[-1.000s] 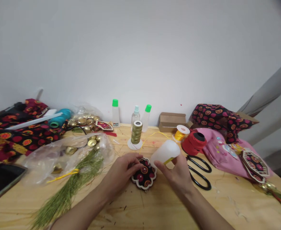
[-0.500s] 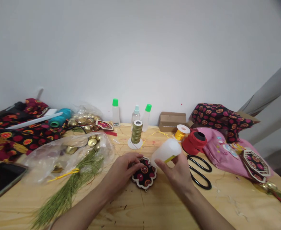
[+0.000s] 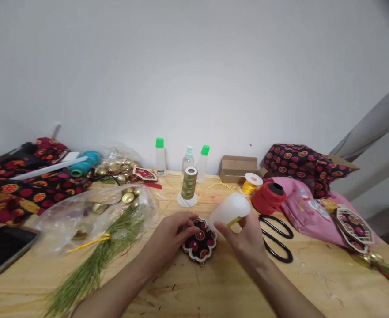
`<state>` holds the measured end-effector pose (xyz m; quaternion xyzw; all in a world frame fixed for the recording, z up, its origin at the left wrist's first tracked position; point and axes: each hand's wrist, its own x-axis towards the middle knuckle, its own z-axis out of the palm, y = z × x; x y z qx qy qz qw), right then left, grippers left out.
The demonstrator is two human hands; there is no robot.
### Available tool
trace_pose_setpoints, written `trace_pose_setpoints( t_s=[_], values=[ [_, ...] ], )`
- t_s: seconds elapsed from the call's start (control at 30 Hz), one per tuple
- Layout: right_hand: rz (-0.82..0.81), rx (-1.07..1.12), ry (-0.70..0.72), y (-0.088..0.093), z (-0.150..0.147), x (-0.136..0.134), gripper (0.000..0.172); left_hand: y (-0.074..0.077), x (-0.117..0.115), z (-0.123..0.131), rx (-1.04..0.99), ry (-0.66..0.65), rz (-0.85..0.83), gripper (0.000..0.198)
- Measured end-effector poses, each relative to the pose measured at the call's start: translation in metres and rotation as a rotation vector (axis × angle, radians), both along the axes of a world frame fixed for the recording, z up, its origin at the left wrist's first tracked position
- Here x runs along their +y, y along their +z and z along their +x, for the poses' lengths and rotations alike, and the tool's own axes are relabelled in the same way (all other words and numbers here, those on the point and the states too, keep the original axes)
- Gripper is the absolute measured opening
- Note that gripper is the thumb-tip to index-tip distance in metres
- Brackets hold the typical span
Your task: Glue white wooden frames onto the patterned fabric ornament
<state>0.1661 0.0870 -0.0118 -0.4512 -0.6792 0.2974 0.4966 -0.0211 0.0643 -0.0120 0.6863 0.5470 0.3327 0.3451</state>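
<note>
A flower-shaped ornament (image 3: 201, 246) with a pale scalloped rim and dark patterned cloth lies on the wooden table (image 3: 234, 287). My left hand (image 3: 174, 232) holds its upper left edge, thumb and fingers pressed there. In my right hand (image 3: 247, 240) is a translucent white bottle (image 3: 229, 207), tilted with its base up to the right and its lower end at the ornament's upper right edge. The bottle's tip is hard to make out. Small light dots show on the cloth.
An olive thread spool (image 3: 189, 184) stands behind the ornament, near green-capped bottles (image 3: 160, 157). Black-handled scissors (image 3: 280, 238), a red cone (image 3: 269, 198) and pink cloth (image 3: 300, 207) lie right. Left are a green tassel (image 3: 98, 260), a plastic bag of gold bells (image 3: 128, 196) and a phone (image 3: 5, 249).
</note>
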Motion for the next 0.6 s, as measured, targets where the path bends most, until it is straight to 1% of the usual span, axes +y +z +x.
trace_pose_setpoints(
  t_s=[0.17, 0.27, 0.4, 0.53, 0.6],
  values=[
    [-0.009, -0.019, 0.009, -0.003, 0.001, 0.000, 0.036, 0.002, -0.001, 0.000, 0.000, -0.002, 0.005, 0.021],
    [-0.006, -0.018, 0.026, -0.001, 0.001, 0.000, 0.033, 0.002, -0.001, 0.000, 0.000, 0.000, 0.007, 0.021],
    [0.000, 0.047, 0.004, 0.002, 0.000, -0.001, 0.034, 0.001, 0.000, 0.000, 0.005, 0.006, 0.010, 0.021],
    [-0.074, 0.098, 0.020, 0.006, -0.001, 0.000, 0.036, 0.000, -0.001, 0.000, 0.011, 0.008, 0.020, 0.020],
    [-0.107, 0.197, -0.005, 0.007, 0.000, 0.002, 0.039, -0.001, -0.001, -0.001, 0.019, 0.009, 0.032, 0.020]
  ],
)
